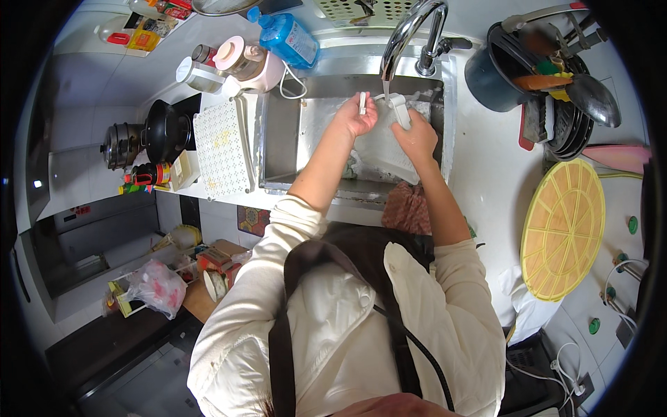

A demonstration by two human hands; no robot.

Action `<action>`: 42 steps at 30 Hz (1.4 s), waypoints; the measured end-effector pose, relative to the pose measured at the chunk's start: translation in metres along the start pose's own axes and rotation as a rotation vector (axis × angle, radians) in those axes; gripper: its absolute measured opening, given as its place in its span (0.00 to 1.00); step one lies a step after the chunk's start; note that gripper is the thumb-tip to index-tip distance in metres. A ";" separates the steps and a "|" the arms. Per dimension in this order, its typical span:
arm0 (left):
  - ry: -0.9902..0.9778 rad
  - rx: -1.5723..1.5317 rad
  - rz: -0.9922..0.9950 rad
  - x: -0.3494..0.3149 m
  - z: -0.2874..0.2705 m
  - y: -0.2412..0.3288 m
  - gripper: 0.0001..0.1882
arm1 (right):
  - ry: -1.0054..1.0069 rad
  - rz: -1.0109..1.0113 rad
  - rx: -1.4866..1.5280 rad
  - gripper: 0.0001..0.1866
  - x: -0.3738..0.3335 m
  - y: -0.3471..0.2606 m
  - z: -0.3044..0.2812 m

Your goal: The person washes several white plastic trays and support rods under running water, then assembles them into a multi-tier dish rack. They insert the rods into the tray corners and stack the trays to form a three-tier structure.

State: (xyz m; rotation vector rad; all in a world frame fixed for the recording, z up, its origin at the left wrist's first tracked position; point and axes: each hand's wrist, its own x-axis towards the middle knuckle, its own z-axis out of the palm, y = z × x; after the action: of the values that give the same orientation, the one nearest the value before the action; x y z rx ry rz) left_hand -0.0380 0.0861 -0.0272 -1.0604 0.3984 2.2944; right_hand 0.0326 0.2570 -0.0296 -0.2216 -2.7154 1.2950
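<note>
Both my hands are over the metal sink [281, 149], under the chrome tap [399, 42]. My left hand [356, 119] is turned palm up, its fingers curled around a small white piece [363, 103]. In my right hand [418, 141] is a larger white plastic part [400, 112] with a rounded top, close to the tap's mouth. Thin water appears to run down beside it. A pale, ribbed flat thing [399, 165] lies in the sink below my right hand; its kind is unclear. A reddish checked cloth [408, 208] hangs at the sink's front edge.
Left of the sink are a patterned white mat [222, 149], a pink-lidded glass kettle [244, 61] and a blue bottle [290, 40]. On the right stand a dark pot of utensils [486, 76], with a ladle [594, 99], and a round yellow board [564, 229].
</note>
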 end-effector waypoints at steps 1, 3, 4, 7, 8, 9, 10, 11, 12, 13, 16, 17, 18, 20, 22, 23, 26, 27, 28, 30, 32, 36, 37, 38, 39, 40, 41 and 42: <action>-0.058 0.075 0.032 -0.003 0.001 0.000 0.17 | 0.008 0.005 0.023 0.18 -0.001 0.000 -0.001; -0.172 0.224 0.093 -0.012 0.001 0.001 0.17 | -0.024 0.054 0.038 0.18 -0.003 0.001 -0.002; -0.184 0.297 0.142 -0.015 0.001 0.001 0.16 | -0.034 0.076 0.045 0.18 -0.003 0.002 -0.002; -0.191 0.535 0.297 -0.023 0.004 0.002 0.14 | -0.035 0.099 0.113 0.20 -0.005 0.006 -0.002; -0.172 0.627 0.356 -0.026 0.005 0.003 0.14 | -0.044 0.094 0.122 0.20 -0.006 0.008 -0.002; -0.125 0.723 0.415 -0.027 0.005 0.004 0.14 | -0.060 0.095 0.134 0.20 -0.006 0.009 -0.002; -0.096 0.803 0.474 -0.028 0.006 0.004 0.14 | -0.076 0.095 0.146 0.21 -0.007 0.011 -0.002; -0.039 0.887 0.534 -0.028 0.006 0.004 0.14 | -0.062 0.075 0.155 0.20 -0.007 0.012 -0.002; 0.002 0.973 0.606 -0.028 0.006 0.003 0.14 | -0.049 0.054 0.163 0.20 -0.008 0.013 -0.002; -0.010 1.042 0.660 -0.027 0.005 0.003 0.15 | -0.036 0.033 0.172 0.19 -0.008 0.014 -0.002; -0.072 1.188 0.815 -0.023 0.002 -0.003 0.16 | -0.074 0.035 0.236 0.19 -0.008 0.015 -0.002; -0.079 1.193 0.835 -0.021 0.001 -0.006 0.16 | -0.088 0.045 0.253 0.20 -0.008 0.015 -0.001; -0.073 1.199 0.846 -0.019 0.002 -0.008 0.16 | -0.100 0.054 0.270 0.21 -0.008 0.014 -0.001; -0.041 1.199 0.887 -0.014 0.002 -0.014 0.16 | -0.089 0.052 0.289 0.22 -0.008 0.012 -0.001; 0.004 1.203 0.922 -0.012 0.004 -0.019 0.15 | -0.056 0.041 0.302 0.21 -0.009 0.009 -0.001; 0.027 1.207 0.941 -0.012 0.005 -0.022 0.15 | -0.046 0.046 0.299 0.21 -0.010 0.007 -0.001; 0.217 1.485 1.162 -0.014 0.006 -0.031 0.15 | -0.058 0.112 0.335 0.20 -0.012 0.001 -0.001; 0.325 1.635 1.253 -0.014 0.007 -0.034 0.15 | -0.059 0.136 0.359 0.20 -0.013 0.000 -0.002; 0.243 1.552 1.250 -0.013 0.009 -0.037 0.16 | -0.062 0.152 0.391 0.20 -0.013 -0.001 -0.002; 0.127 1.428 1.208 -0.013 0.013 -0.042 0.17 | -0.035 0.140 0.415 0.20 -0.011 -0.002 -0.004; 0.021 1.498 1.260 -0.016 0.015 -0.044 0.18 | -0.023 0.146 0.464 0.20 -0.009 -0.001 -0.006; -0.141 1.811 1.334 -0.023 0.022 -0.037 0.18 | -0.047 0.207 0.562 0.19 -0.006 0.005 -0.013; -0.128 1.895 1.268 -0.026 0.023 -0.034 0.18 | -0.050 0.214 0.580 0.18 -0.006 0.006 -0.014; -0.113 1.977 1.191 -0.029 0.025 -0.030 0.18 | -0.047 0.203 0.566 0.18 -0.006 0.007 -0.015; -0.097 2.057 1.110 -0.031 0.027 -0.027 0.18 | -0.035 0.185 0.553 0.18 -0.005 0.008 -0.016; -0.074 2.115 1.083 -0.033 0.029 -0.024 0.18 | -0.031 0.167 0.539 0.18 -0.005 0.009 -0.017; -0.050 2.172 1.056 -0.035 0.031 -0.022 0.18 | -0.037 0.167 0.524 0.18 -0.004 0.010 -0.017; -0.025 2.227 1.028 -0.037 0.033 -0.021 0.18 | -0.051 0.167 0.508 0.18 -0.003 0.010 -0.018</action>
State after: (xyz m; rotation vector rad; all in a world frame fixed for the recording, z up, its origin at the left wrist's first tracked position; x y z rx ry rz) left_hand -0.0255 0.1048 0.0220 0.5287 2.7751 0.8268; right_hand 0.0395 0.2766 -0.0263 -0.3677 -2.3385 2.0021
